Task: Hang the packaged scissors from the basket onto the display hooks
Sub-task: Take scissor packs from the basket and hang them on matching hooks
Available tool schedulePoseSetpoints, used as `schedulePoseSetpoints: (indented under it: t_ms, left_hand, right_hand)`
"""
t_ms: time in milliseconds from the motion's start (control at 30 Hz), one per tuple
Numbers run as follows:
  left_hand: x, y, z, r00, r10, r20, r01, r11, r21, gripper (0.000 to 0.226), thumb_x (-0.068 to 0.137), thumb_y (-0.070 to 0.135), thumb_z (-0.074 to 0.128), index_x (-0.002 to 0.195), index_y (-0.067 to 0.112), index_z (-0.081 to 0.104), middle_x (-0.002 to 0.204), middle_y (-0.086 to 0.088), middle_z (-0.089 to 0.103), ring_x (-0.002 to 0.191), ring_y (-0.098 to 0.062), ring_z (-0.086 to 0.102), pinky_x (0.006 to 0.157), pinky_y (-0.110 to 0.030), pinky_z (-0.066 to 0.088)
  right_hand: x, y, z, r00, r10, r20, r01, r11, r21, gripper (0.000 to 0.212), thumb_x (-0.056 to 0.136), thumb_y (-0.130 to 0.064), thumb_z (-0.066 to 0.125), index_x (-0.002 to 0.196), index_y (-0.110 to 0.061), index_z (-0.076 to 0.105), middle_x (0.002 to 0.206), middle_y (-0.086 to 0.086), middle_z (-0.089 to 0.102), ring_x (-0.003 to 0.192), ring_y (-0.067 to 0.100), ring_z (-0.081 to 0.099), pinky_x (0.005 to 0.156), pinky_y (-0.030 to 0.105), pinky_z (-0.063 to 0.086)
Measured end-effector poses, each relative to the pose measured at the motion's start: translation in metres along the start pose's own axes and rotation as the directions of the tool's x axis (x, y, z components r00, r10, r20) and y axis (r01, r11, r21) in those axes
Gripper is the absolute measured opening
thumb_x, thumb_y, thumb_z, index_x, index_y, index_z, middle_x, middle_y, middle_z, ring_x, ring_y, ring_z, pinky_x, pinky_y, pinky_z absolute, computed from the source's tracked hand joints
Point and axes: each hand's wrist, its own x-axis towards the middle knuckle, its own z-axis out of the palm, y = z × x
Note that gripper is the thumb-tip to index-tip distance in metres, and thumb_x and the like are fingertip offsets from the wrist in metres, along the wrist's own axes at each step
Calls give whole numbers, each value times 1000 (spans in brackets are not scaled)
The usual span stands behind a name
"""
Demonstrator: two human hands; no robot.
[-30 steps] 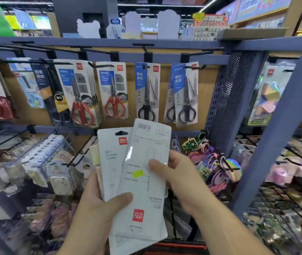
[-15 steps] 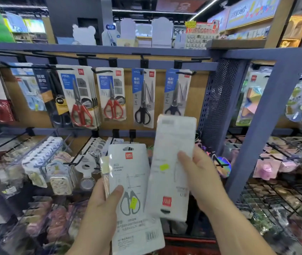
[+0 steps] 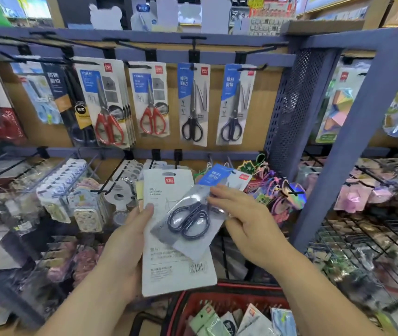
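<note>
Turned over since half a second ago, the black-handled scissors pack (image 3: 189,221) now shows its clear front and blue header. It has dropped from upright and high to a slant across the other pack, and a basket has come into view below.

At far left, blurred packs hang on the display rack; their contents are hard to make out. Further along the upper rail, black display hooks (image 3: 251,67) carry two lots of red-handled scissors packs (image 3: 107,107). To their right are two hanging dark-handled scissors packs (image 3: 193,103) with blue headers.

Lower down, left of centre, the left hand (image 3: 130,241) grips a white-backed pack (image 3: 169,270) by its left edge. The thumb presses on its printed back. This pack stands upright with a barcode at its lower right.

Lying over it, the black-handled scissors pack tilts with its header up to the right and its handles down to the left. The right hand (image 3: 249,221) holds it at its right edge, fingers laid over the front; the thumb is hidden, probably underneath. Both packs sit below the hanging row, touching no hook.

At the bottom, a red basket (image 3: 232,288) holds more packaged items (image 3: 249,321). On the right, a purple post (image 3: 362,132) stands before wire shelves of small colourful goods.
</note>
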Motion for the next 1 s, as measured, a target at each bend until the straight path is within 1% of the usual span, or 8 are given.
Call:
schedulePoseSetpoints:
  t_ms: [133,233,300,400,500,600,767,1000]
  left_hand:
    - [-12,-14,-6,996,10,94,-11,1000,14,47,91,16,65,138,22,63,123,-14,77,108,-40,74,82,-50,63]
    - [-14,-19,-2,989,51,136,-58,997,54,56,86,5,67,140,20,60,125,-14,76,113,-41,72,88,-50,61]
    - [-18,-21,0,984,110,137,-125,986,110,51,90,0,67,136,21,61,123,-12,77,111,-40,74,90,-51,59]
    - [-22,-22,4,977,182,115,-202,960,196,45,92,-5,67,129,22,61,118,-7,79,107,-33,76,88,-50,60]
    - [-24,-20,6,967,223,122,-246,944,219,46,93,-5,67,127,23,60,118,-3,79,106,-27,77,88,-47,58]
    - [-23,-19,5,960,256,118,-275,940,201,40,92,7,71,127,24,60,119,-2,79,106,-26,77,88,-47,58]
    - [-20,-17,10,962,251,108,-262,958,112,31,99,19,61,127,31,64,122,-2,78,108,-33,76,92,-57,57]
    - [-8,-9,31,937,348,-12,-347,936,53,38,103,8,58,129,36,62,116,2,80,97,-24,79,81,-48,58]
  right_hand:
    - [-2,-11,-1,999,17,40,-23,989,144,47,93,-25,42,126,-15,75,145,-8,62,145,3,45,121,22,32]
    - [1,-24,2,986,98,-135,-72,980,187,22,98,-27,63,116,-31,74,140,-21,59,139,-1,49,116,31,42]
    - [5,-32,6,917,280,-285,-190,934,303,47,94,-19,75,132,-41,59,146,-24,50,141,-3,44,115,31,44]
    - [19,-41,7,680,712,-173,-360,530,768,76,90,-17,82,153,-30,41,137,-15,61,126,5,62,103,39,57]
    - [30,-41,3,609,791,61,-379,223,898,26,99,-14,69,125,-12,66,111,9,78,106,36,75,93,57,60]
    - [37,-42,-4,639,762,99,-401,221,889,15,104,-15,60,112,-9,72,105,14,80,99,36,76,92,61,57]
    - [58,-39,-32,721,692,41,-309,269,912,20,107,-12,54,117,-13,72,105,11,80,88,26,78,65,37,62]
    - [101,-32,-96,842,497,-212,-72,492,868,22,106,-9,54,119,-18,68,116,3,78,104,20,75,89,41,60]
